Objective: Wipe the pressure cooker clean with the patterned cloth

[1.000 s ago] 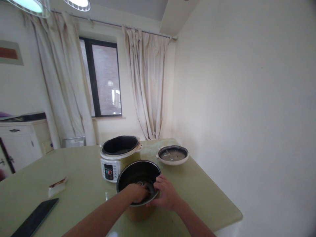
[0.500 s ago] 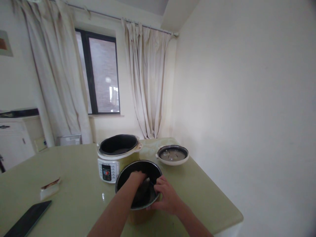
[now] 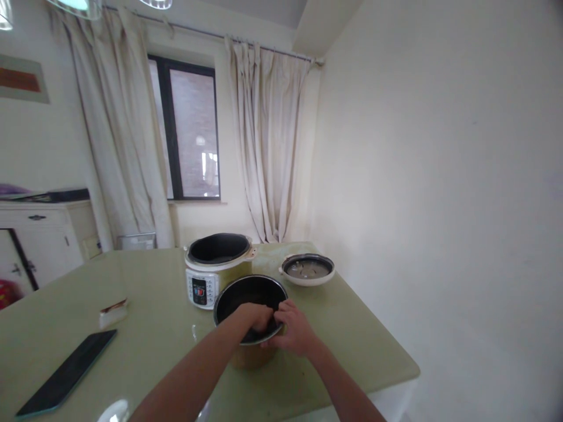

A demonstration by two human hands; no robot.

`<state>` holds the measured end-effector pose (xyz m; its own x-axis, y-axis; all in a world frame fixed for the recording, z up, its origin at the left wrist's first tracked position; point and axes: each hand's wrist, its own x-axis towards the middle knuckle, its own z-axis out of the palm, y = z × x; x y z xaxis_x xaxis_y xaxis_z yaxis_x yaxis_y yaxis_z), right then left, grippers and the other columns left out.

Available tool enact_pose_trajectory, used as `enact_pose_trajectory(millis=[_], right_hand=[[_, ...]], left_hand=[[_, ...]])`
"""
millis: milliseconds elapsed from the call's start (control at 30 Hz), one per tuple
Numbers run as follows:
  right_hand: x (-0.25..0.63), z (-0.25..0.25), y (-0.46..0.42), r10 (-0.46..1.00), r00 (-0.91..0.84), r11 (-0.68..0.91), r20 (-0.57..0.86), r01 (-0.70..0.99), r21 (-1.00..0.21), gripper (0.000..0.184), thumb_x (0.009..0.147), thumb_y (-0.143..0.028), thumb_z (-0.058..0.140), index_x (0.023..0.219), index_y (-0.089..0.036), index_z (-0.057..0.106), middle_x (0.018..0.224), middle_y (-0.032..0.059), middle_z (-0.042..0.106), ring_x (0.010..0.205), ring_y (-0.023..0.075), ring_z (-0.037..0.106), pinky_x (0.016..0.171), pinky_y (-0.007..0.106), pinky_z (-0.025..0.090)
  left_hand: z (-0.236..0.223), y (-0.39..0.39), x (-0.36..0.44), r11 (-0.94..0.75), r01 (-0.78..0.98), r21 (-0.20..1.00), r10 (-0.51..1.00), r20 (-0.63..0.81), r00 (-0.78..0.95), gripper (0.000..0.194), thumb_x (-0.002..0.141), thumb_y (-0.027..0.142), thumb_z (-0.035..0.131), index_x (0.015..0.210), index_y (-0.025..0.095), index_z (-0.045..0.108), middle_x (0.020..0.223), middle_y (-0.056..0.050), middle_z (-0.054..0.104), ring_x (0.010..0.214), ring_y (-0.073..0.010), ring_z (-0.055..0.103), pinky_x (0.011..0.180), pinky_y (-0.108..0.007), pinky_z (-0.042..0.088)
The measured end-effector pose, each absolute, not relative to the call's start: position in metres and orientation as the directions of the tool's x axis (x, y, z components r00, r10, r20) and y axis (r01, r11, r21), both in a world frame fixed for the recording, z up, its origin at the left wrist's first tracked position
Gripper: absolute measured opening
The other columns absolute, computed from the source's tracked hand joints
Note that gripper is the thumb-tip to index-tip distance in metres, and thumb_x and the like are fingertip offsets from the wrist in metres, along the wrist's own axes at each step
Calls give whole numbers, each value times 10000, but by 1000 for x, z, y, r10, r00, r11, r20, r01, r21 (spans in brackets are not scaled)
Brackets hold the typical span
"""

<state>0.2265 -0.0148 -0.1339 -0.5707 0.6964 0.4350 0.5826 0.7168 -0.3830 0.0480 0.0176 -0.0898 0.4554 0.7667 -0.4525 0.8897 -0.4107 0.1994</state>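
A dark inner pot (image 3: 246, 293) with a golden outside stands on the green table (image 3: 145, 328) in front of me. My left hand (image 3: 255, 318) reaches down inside it, fingers curled on something dark that I cannot make out. My right hand (image 3: 294, 331) grips the pot's near right rim. Just behind the pot sits a white electric cooker (image 3: 211, 272), open on top, with a button panel on its front. The cooker's lid (image 3: 308, 269) lies upside down on the table to the right.
A dark phone (image 3: 65, 375) lies near the left front of the table, with a small white packet (image 3: 113, 312) beyond it. A white wall runs close along the table's right side. A white cabinet (image 3: 39, 234), curtains and a window stand behind.
My left hand has shifted inside the pot from its far side toward the near right wall, close to my right hand. The view has shifted a little.
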Motion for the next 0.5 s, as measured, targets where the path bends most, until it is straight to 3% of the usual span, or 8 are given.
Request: enact_pose_trajectory(millis=[167,333,500], right_hand=[[233,-129,-14,689,-598,724,409,572,-385,590,649,-703,913,718,-195,620,850,17,587,954,226,559,834,334,438],[233,-132,-15,679,-603,734,419,540,-412,603,657,-708,906,704,-186,609,821,-3,561,924,203,549,832,320,432],[222,-134,-17,633,-645,774,428,531,-345,622,635,-762,884,754,-188,676,848,12,587,939,218,560,883,345,445]], left_hand=[[-57,-2,4,-298,909,291,725,-550,414,428,682,234,689,1095,178,785,1101,-127,816,987,-352,774,836,-462,630],[-19,-11,-31,-288,828,481,753,-421,506,497,848,283,589,1333,222,676,1392,-26,724,1256,-216,680,1073,-328,533],[-4,-16,-52,-148,779,609,768,-425,478,484,838,348,662,1295,194,694,1332,-54,753,1241,-262,684,1092,-358,519]])
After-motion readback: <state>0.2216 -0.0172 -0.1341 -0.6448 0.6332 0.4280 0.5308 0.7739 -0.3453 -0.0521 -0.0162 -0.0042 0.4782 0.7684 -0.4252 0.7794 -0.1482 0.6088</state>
